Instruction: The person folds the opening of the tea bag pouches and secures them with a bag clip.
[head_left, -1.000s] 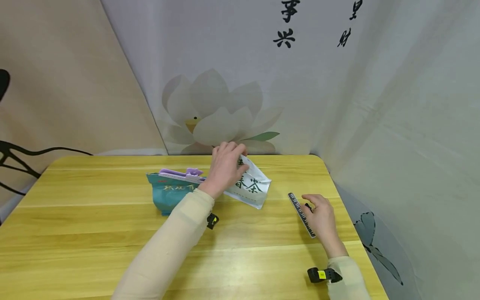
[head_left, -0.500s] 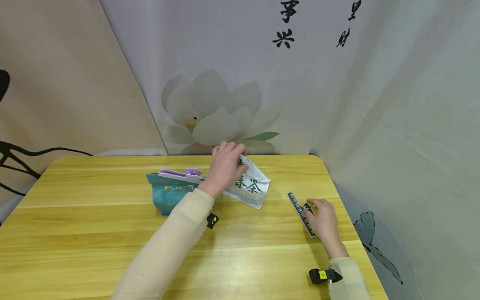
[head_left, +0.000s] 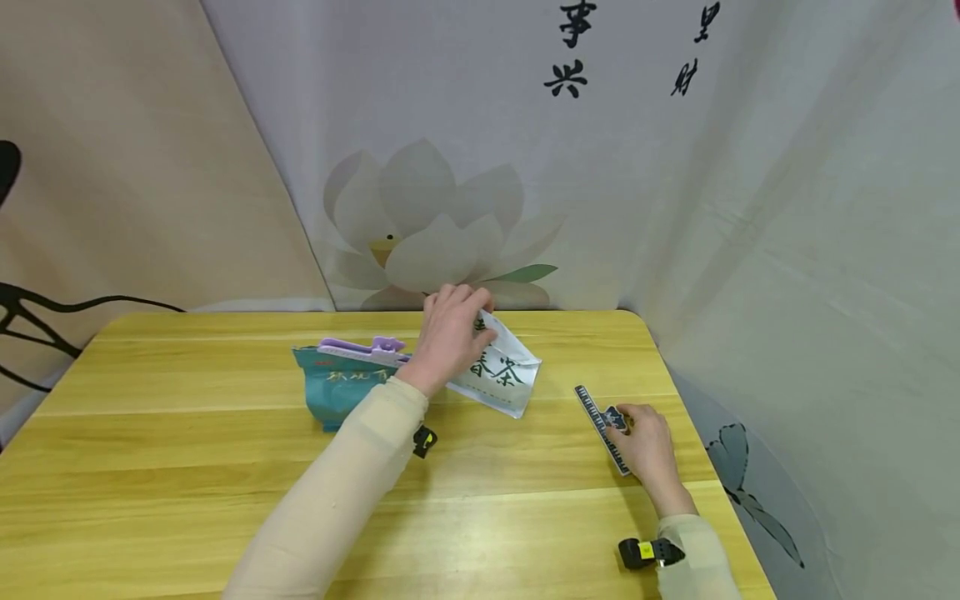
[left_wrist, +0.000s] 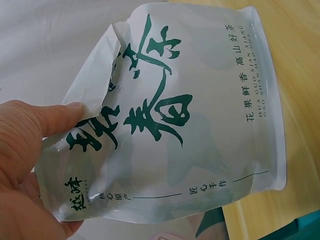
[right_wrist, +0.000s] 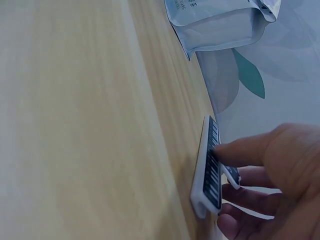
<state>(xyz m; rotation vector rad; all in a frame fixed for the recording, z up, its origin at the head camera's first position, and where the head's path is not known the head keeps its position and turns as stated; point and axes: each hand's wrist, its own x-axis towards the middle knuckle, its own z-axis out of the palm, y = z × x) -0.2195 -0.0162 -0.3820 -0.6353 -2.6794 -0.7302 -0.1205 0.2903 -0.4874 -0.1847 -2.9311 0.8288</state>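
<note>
My left hand grips the folded top corner of a white tea bag with green lettering. In the left wrist view the thumb presses the folded flap of the tea bag, with fingers behind it. On the right, my right hand pinches a long bag clip patterned like black and white piano keys. The right wrist view has the thumb on the strip of the bag clip and fingers curled by its dark lever. That clip appears to be on or just above the table.
A teal pouch stands left of the white bag, with a purple bag clip along its top; my left forearm hides its right end. A curtain hangs behind the wooden table.
My right hand has shifted slightly down and right around the piano-key clip, and more of the clip's dark lever shows. The left hand and the tea bag look still.
</note>
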